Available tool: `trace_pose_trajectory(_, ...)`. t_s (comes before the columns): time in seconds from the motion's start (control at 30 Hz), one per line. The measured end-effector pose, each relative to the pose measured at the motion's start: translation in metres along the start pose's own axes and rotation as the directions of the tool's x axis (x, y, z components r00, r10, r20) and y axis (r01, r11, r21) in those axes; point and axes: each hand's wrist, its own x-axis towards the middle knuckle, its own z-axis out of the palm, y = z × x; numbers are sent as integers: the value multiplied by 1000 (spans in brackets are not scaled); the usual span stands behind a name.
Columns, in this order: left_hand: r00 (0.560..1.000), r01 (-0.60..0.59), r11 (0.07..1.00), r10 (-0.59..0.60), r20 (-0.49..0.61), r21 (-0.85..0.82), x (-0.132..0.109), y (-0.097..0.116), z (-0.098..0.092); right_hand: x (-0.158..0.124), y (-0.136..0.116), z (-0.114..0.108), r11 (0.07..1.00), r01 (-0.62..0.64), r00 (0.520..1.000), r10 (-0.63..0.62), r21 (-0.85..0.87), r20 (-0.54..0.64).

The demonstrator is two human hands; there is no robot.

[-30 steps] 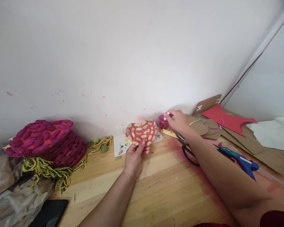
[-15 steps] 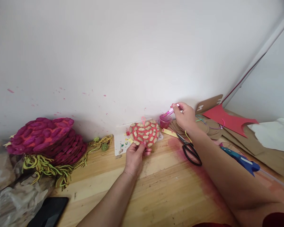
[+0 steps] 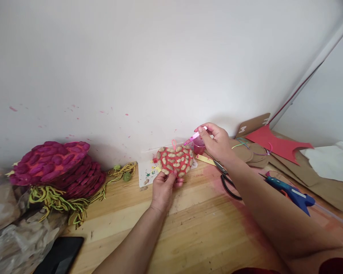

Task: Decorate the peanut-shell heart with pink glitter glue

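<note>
My left hand (image 3: 163, 188) pinches the lower edge of a red heart (image 3: 175, 160) covered with peanut shells, with a pink loop on top. It holds the heart up just over a white card (image 3: 147, 174) with small stars. My right hand (image 3: 215, 141) is closed on a thin pink brush (image 3: 194, 136), whose tip points down-left to the heart's upper right edge. A small pink paint cup (image 3: 199, 145) stands right behind the brush, close to the wall.
Black scissors (image 3: 228, 182) and a yellow strip (image 3: 204, 160) lie under my right forearm. A blue glue gun (image 3: 290, 192) lies to the right, with cardboard rounds (image 3: 250, 152) and red paper (image 3: 276, 143) behind. Magenta shell hearts (image 3: 55, 167) with yellow yarn are stacked at left; a phone (image 3: 60, 259) lies near the front edge.
My right hand lifted the brush out of the pink cup and swung it left, down to the heart. My left hand raised the heart slightly and kept its grip.
</note>
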Motion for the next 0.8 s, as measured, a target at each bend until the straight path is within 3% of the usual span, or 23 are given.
trace_pose_trajectory(0.8,999,-44,998,44,7,53,2,-4,-4,-5,-12,2,945,189,981,-170,-266,91)
